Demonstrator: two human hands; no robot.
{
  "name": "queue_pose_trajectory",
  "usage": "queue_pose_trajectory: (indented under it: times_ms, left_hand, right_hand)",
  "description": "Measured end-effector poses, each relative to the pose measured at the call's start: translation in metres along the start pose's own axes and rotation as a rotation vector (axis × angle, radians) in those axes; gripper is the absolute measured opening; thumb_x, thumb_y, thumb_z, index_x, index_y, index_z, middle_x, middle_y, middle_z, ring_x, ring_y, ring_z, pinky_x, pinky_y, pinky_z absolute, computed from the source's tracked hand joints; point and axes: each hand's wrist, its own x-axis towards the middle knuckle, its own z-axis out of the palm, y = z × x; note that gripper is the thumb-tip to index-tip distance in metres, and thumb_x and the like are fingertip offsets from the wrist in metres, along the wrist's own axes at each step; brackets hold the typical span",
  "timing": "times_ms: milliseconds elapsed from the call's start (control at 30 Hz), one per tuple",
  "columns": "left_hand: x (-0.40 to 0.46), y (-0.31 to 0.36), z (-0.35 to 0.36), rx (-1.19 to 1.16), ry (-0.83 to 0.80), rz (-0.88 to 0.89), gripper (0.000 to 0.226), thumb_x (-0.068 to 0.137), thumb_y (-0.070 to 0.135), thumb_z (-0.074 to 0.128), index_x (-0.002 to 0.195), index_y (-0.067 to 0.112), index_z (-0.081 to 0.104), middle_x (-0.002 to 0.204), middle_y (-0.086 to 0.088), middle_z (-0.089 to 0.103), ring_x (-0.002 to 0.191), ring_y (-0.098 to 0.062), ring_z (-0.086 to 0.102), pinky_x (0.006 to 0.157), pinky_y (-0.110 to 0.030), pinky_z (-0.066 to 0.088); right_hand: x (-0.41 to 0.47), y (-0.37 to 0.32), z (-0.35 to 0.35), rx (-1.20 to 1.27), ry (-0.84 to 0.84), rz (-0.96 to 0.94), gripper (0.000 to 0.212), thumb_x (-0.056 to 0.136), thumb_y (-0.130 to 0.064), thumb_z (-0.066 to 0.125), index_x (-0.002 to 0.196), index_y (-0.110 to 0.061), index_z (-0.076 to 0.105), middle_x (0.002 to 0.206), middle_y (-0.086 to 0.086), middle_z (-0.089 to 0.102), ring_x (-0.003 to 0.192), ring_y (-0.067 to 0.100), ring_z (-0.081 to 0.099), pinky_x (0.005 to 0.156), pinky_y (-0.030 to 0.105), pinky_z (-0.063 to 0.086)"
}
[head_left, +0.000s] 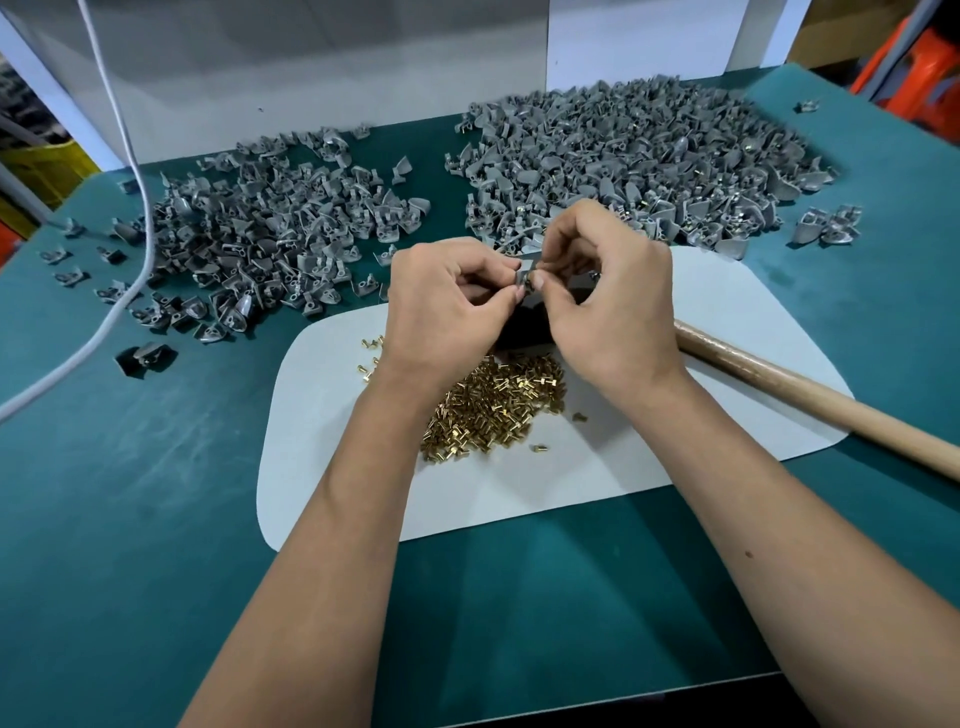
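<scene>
My left hand (447, 301) and my right hand (602, 296) meet above a white sheet (363, 457). Between their fingertips is one small grey plastic part (525, 275). My left hand pinches it from the left. My right hand's thumb and finger pinch at it from the right; whether a brass piece is between them is hidden. A heap of small brass inserts (493, 405) lies on the white sheet under my wrists. A dark block (524, 332) sits just below the hands, mostly hidden.
Two big heaps of grey plastic parts lie at the back, a left heap (270, 228) and a right heap (639, 161). A wooden handle (810, 400) runs off to the right. A white cable (130, 171) hangs at the left over the green table (130, 467).
</scene>
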Motion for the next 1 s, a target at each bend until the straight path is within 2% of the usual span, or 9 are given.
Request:
queue_pose_trajectory:
  times_ms: [133,233,367,467,567,833,933,1000]
  left_hand:
    - [0.0,0.003,0.003,0.071,0.025,0.038,0.005,0.075,-0.003,0.08,0.076,0.002,0.078,0.087,-0.004,0.076,0.083,-0.013,0.074,0.074,-0.033,0.064]
    - [-0.001,0.002,0.005,0.064,0.029,0.017,0.006,0.075,-0.005,0.079,0.076,0.001,0.077,0.087,-0.005,0.076,0.083,-0.014,0.075,0.076,-0.035,0.064]
    - [-0.001,-0.001,0.005,-0.083,0.021,-0.136,0.011,0.077,-0.005,0.082,0.079,0.004,0.076,0.09,-0.007,0.078,0.085,-0.018,0.077,0.082,-0.04,0.064]
    - [0.0,-0.001,0.0,-0.155,0.028,-0.144,0.018,0.075,-0.003,0.086,0.085,0.005,0.073,0.088,-0.007,0.078,0.081,-0.019,0.077,0.079,-0.033,0.063]
    - [0.0,-0.001,-0.003,-0.185,0.023,-0.125,0.024,0.073,-0.002,0.088,0.089,0.008,0.073,0.087,-0.009,0.078,0.083,-0.022,0.076,0.081,-0.033,0.062]
    - [0.0,0.001,-0.006,-0.286,-0.045,-0.145,0.015,0.079,-0.005,0.081,0.093,0.0,0.075,0.085,-0.014,0.077,0.079,-0.026,0.076,0.079,-0.036,0.063]
    - [0.0,0.002,-0.007,-0.358,-0.072,-0.173,0.012,0.086,-0.006,0.075,0.095,0.002,0.076,0.082,-0.013,0.077,0.073,-0.022,0.075,0.074,-0.031,0.062]
    - [0.001,0.002,-0.008,-0.388,-0.08,-0.173,0.018,0.086,-0.004,0.075,0.103,0.003,0.076,0.09,-0.014,0.078,0.081,-0.025,0.076,0.081,-0.034,0.062]
  right_hand:
    - [-0.001,0.0,0.004,-0.053,0.035,-0.038,0.021,0.074,0.006,0.067,0.08,-0.013,0.059,0.072,-0.008,0.06,0.067,0.006,0.06,0.063,0.025,0.051]
    - [-0.003,0.0,0.005,-0.053,0.031,-0.043,0.019,0.074,0.006,0.064,0.079,-0.011,0.058,0.071,-0.008,0.06,0.066,0.008,0.059,0.061,0.029,0.052]
    - [-0.002,0.002,0.002,-0.028,-0.003,-0.028,0.013,0.081,-0.001,0.071,0.085,-0.011,0.063,0.077,-0.005,0.067,0.073,0.009,0.066,0.071,0.032,0.057]
    - [0.003,0.007,-0.005,0.02,-0.064,-0.013,0.015,0.083,-0.004,0.074,0.094,-0.012,0.068,0.085,-0.005,0.072,0.085,0.005,0.071,0.081,0.025,0.058]
    - [0.005,0.009,-0.007,0.009,-0.082,-0.036,0.018,0.083,-0.005,0.076,0.099,-0.012,0.073,0.09,-0.006,0.074,0.088,0.001,0.071,0.084,0.019,0.056]
    - [0.007,0.013,-0.008,-0.122,-0.031,-0.187,0.008,0.085,-0.015,0.078,0.093,-0.013,0.079,0.091,-0.002,0.073,0.09,0.015,0.065,0.083,0.03,0.053]
    - [0.006,0.012,-0.006,-0.146,-0.047,-0.189,0.006,0.087,-0.012,0.076,0.092,-0.01,0.076,0.092,-0.001,0.069,0.092,0.017,0.058,0.082,0.02,0.043]
    - [0.006,0.011,-0.005,-0.138,-0.053,-0.166,0.004,0.089,-0.009,0.072,0.093,-0.009,0.073,0.092,-0.001,0.066,0.093,0.017,0.057,0.081,0.015,0.039]
